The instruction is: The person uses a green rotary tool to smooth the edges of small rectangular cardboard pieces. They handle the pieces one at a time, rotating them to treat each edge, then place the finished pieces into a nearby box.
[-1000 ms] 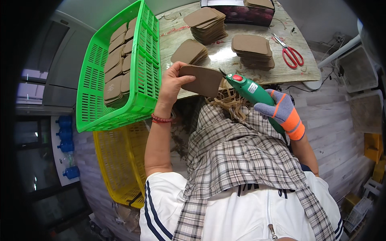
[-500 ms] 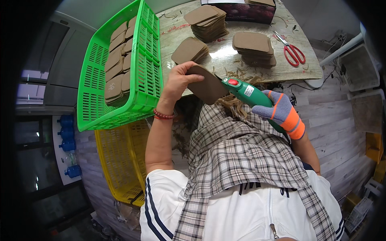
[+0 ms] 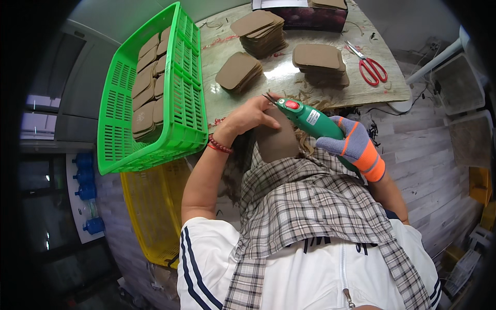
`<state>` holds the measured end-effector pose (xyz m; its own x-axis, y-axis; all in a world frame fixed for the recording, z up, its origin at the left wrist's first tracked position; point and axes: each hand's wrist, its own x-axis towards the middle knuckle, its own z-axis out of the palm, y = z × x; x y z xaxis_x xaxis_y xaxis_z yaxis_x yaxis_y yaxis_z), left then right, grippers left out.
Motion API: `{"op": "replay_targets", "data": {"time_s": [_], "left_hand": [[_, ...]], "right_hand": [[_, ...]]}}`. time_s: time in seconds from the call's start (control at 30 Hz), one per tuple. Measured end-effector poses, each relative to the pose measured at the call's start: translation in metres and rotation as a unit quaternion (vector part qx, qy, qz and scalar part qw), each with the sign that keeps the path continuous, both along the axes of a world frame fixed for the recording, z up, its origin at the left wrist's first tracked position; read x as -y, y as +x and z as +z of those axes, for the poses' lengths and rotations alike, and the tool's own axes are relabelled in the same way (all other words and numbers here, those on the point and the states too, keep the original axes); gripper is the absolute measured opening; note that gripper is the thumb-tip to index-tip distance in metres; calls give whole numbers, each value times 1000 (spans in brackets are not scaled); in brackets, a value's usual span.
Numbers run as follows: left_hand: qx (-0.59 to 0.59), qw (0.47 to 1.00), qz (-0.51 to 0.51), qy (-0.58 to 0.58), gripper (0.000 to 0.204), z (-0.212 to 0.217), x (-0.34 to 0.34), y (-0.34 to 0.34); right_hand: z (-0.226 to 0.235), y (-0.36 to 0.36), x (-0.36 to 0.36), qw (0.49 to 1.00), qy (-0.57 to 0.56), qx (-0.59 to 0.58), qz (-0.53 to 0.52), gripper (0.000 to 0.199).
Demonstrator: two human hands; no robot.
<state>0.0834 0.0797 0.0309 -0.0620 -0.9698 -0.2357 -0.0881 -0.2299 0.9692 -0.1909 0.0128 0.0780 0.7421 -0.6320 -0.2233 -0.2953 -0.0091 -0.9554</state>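
My left hand (image 3: 250, 116) is bare, with a beaded bracelet at its wrist. Its fingers and thumb grip a flat brown pad (image 3: 278, 140) with rounded corners, held over my checked apron at the table's near edge. My right hand (image 3: 356, 145), in a grey and orange glove, is wrapped round green electric scissors (image 3: 315, 123) with a red switch. Their pointed blades lie at the pad's upper edge, close to my left fingers; whether they touch the pad I cannot tell. Stacks of similar brown pads (image 3: 238, 71) stand on the table beyond my hands.
To the left, a green crate (image 3: 186, 103) holds rows of pads, above a yellow crate (image 3: 150, 212). Red-handled scissors (image 3: 369, 70) lie on the table (image 3: 380, 49) at the right. A dark box (image 3: 305, 19) stands at the back. Brown trimmings lie along the near edge.
The pad has turned in my left hand and come nearer to my body. The electric scissors have shifted a little left and up, their blades now showing at the pad's upper edge.
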Motion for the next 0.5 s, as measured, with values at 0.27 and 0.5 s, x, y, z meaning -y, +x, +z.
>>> {"op": "replay_targets", "data": {"time_s": [0.27, 0.5], "left_hand": [[-203, 926, 290, -130, 21, 9, 58, 40], [-253, 929, 220, -158, 38, 0, 149, -23]], "right_hand": [[1, -12, -2, 998, -48, 25, -12, 54], [2, -15, -4, 999, -17, 44, -23, 54]]}}
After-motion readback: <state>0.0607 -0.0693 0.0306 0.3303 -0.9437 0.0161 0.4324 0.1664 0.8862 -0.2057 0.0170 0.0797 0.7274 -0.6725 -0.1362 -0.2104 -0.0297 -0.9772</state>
